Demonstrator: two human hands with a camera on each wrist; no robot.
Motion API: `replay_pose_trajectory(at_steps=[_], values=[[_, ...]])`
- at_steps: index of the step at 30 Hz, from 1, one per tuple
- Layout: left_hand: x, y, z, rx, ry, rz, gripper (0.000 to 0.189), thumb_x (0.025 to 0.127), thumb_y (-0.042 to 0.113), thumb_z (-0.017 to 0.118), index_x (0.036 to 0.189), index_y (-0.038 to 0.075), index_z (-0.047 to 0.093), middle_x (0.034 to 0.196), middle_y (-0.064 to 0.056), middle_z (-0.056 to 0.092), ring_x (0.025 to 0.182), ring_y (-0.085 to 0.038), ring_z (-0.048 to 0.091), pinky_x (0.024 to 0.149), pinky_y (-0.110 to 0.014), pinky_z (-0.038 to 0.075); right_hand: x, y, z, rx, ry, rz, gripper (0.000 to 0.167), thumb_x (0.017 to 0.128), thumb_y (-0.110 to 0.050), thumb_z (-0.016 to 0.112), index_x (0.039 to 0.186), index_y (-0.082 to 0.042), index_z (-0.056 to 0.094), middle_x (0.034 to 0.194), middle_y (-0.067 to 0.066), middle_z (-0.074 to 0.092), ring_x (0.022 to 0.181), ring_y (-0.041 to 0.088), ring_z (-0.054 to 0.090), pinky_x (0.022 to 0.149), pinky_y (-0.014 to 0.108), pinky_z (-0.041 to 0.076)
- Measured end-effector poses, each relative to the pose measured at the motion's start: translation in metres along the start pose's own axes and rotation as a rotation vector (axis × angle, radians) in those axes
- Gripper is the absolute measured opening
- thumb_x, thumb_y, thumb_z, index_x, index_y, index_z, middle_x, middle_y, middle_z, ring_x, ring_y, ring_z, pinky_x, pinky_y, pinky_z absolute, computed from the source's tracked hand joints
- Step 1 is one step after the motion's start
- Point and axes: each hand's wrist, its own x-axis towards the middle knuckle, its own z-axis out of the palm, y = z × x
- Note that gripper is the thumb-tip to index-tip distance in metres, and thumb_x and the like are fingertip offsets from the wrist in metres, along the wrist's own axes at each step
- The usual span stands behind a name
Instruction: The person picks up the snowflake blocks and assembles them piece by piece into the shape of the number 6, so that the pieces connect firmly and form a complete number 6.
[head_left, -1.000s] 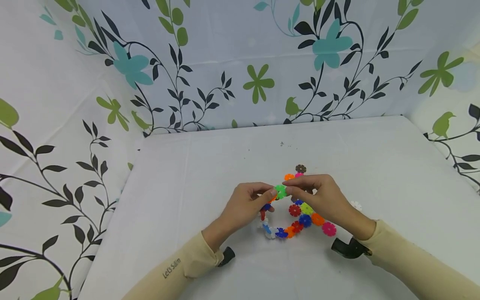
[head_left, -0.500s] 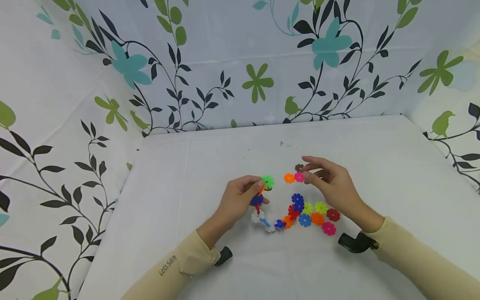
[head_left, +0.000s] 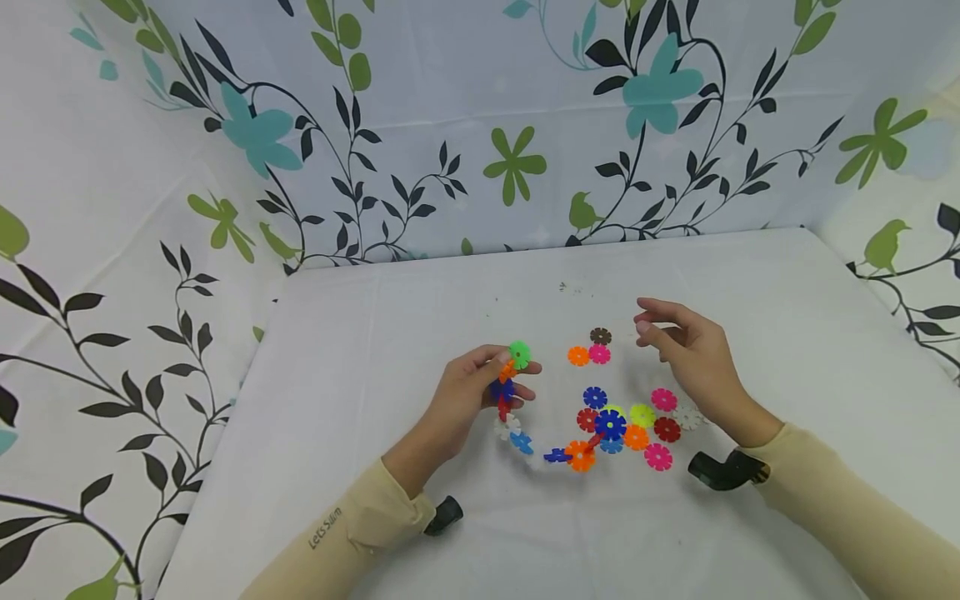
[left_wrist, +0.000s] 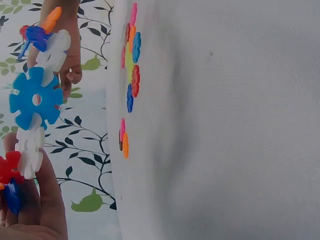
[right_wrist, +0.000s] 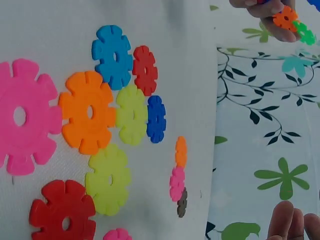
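Observation:
My left hand (head_left: 459,404) pinches one end of a chain of interlocking plastic snowflake discs near its orange and green discs (head_left: 520,355). From there the chain curves down past blue, red and white, then over to a blue disc (head_left: 611,424) at its other end. A light blue disc (left_wrist: 21,95) between two white ones shows large in the left wrist view. My right hand (head_left: 697,358) is raised over the table with fingers loosely bent and nothing in them. Near it, loose snowflake discs lie flat, among them an orange one (right_wrist: 75,110).
Farther back lie an orange disc (head_left: 578,357), a pink disc (head_left: 599,354) and a brown disc (head_left: 601,336). The loose group includes a dark red disc (head_left: 667,430) and a white disc (head_left: 687,415). A leaf-patterned curtain (head_left: 442,125) surrounds the white table (head_left: 390,333).
The right hand has let go of the green disc at the chain's end and moved right and back. The left hand has carried the chain's end left, and the chain has spread out.

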Motion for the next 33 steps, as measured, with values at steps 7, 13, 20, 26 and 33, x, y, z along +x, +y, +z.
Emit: replay_pose_trajectory(at_steps=[7, 13, 20, 26, 33], values=[[0.000, 0.000, -0.002, -0.035, 0.017, -0.024, 0.033, 0.108, 0.033, 0.049, 0.126, 0.008, 0.062, 0.122, -0.004, 0.072, 0.100, -0.026, 0.073, 0.088, -0.035, 0.057, 0.004, 0.007, -0.002, 0.014, -0.010, 0.062, 0.049, 0.102, -0.039, 0.060, 0.143, -0.012, 0.057, 0.125, 0.011, 0.064, 0.095, 0.009, 0.066, 0.077, 0.025, 0.055], [-0.001, 0.002, -0.003, -0.109, 0.046, -0.056, 0.034, 0.110, 0.028, 0.044, 0.133, 0.005, 0.057, 0.122, -0.007, 0.071, 0.101, -0.028, 0.072, 0.091, -0.039, 0.056, 0.005, 0.010, 0.000, 0.016, -0.042, 0.093, 0.051, 0.102, -0.038, 0.060, 0.145, -0.010, 0.055, 0.122, 0.013, 0.061, 0.091, 0.014, 0.064, 0.075, 0.022, 0.055], [-0.002, 0.004, -0.006, -0.158, 0.062, -0.073, 0.036, 0.110, 0.029, 0.042, 0.136, 0.007, 0.054, 0.124, -0.008, 0.070, 0.105, -0.031, 0.071, 0.090, -0.040, 0.056, 0.006, 0.017, 0.005, -0.012, -0.132, 0.153, 0.053, 0.100, -0.041, 0.063, 0.144, -0.013, 0.057, 0.118, 0.014, 0.064, 0.094, 0.029, 0.063, 0.073, 0.027, 0.056], [-0.001, 0.006, -0.010, -0.191, 0.093, -0.062, 0.036, 0.110, 0.029, 0.042, 0.135, 0.007, 0.055, 0.125, -0.010, 0.069, 0.104, -0.034, 0.070, 0.088, -0.042, 0.057, 0.007, 0.020, 0.009, -0.037, -0.237, 0.164, 0.051, 0.098, -0.039, 0.067, 0.141, -0.011, 0.060, 0.116, 0.014, 0.064, 0.095, 0.032, 0.065, 0.071, 0.031, 0.057], [-0.001, 0.009, -0.013, -0.211, 0.124, -0.061, 0.036, 0.108, 0.029, 0.045, 0.136, 0.007, 0.056, 0.125, -0.011, 0.069, 0.101, -0.031, 0.071, 0.088, -0.042, 0.057, 0.008, 0.022, 0.014, -0.068, -0.306, 0.144, 0.044, 0.096, -0.034, 0.071, 0.134, -0.010, 0.066, 0.118, 0.014, 0.068, 0.094, 0.029, 0.067, 0.069, 0.033, 0.057]])
